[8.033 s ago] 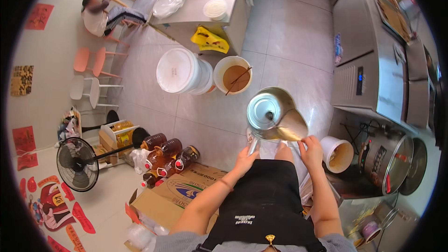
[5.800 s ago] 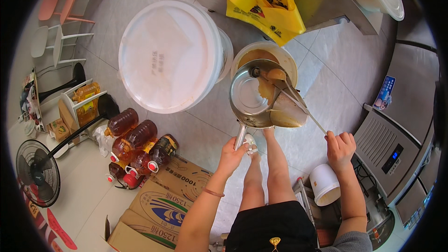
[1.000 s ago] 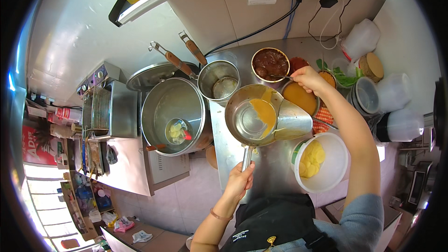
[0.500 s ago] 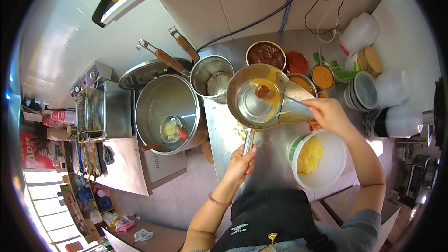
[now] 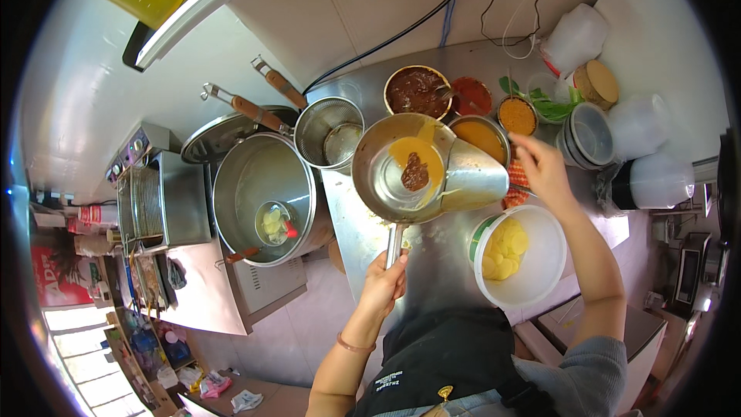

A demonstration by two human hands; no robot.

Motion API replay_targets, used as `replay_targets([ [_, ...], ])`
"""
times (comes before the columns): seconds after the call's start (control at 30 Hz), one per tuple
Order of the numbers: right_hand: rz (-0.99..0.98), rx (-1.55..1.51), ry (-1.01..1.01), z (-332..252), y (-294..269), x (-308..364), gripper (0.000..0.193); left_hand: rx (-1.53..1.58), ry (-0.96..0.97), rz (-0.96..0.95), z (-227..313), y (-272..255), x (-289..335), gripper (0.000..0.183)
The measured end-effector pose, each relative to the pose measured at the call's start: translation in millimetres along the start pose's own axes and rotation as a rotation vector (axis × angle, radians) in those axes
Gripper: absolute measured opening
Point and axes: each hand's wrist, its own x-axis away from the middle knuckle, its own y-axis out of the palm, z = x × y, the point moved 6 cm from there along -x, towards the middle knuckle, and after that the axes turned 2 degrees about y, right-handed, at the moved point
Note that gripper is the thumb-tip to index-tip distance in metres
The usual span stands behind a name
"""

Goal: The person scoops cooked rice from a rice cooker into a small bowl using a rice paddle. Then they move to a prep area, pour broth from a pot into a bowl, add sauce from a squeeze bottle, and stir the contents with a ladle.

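Observation:
My left hand point(image 5: 386, 284) is wrapped round the handle of a steel pan point(image 5: 372, 174), holding it over the counter. A wide, scoop-shaped metal lip point(image 5: 477, 176) forms the pan's right side. Inside lie a smear of orange-yellow sauce point(image 5: 428, 156) and a dollop of dark brown paste point(image 5: 415, 173). My right hand point(image 5: 543, 168) is just right of a bowl of orange sauce point(image 5: 477, 136), fingertips drawn together by its rim; what they hold, if anything, is too small to make out. Behind the pan, a bowl of dark paste point(image 5: 415, 91) has a spoon point(image 5: 444, 93) in it.
A white tub of yellow slices point(image 5: 552, 262) stands near my right forearm. To the left are a large pot point(image 5: 231, 193), with a ladle of pale slices inside, and a wire strainer point(image 5: 312, 133). Red paste point(image 5: 471, 97), orange powder point(image 5: 517, 114) and stacked bowls point(image 5: 593, 139) stand behind.
My right hand has left the spoon, which now rests in the dark paste bowl, and moved beside the orange sauce. Dark paste from it now lies in the pan.

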Motion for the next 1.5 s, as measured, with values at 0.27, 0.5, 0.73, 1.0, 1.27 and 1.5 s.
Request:
replay_targets([
  [0.27, -0.223, 0.944, -0.122, 50.4, 23.1, -91.6, 0.022, -0.063, -0.028, 0.032, -0.5, 0.4, 7.7, 0.019],
  [0.5, -0.333, 0.686, 0.278, 83.9, 27.4, -120.1, 0.021, -0.034, -0.016, 0.034, -4.4, -3.1, 12.2, 0.021],
  [0.73, -0.21, 0.309, 0.319, 112.7, -9.9, -110.8, 0.026, -0.027, -0.03, 0.017, -0.6, 4.2, 4.4, 0.02],
  [1.0, -0.233, 0.099, 0.15, -17.3, -45.8, -40.7, 0.024, -0.003, -0.02, -0.008, 3.3, 14.5, -3.1, 0.019],
  [1.27, -0.272, -0.527, 0.445, 12.6, 2.3, 20.1, 0.027, 0.009, -0.026, -0.049, 3.4, 19.0, -2.8, 0.019],
  [1.5, -0.051, -0.421, 0.418, 68.9, -2.9, -17.1, 0.024, 0.024, -0.032, -0.025, -17.9, -20.3, 22.1, 0.021],
])
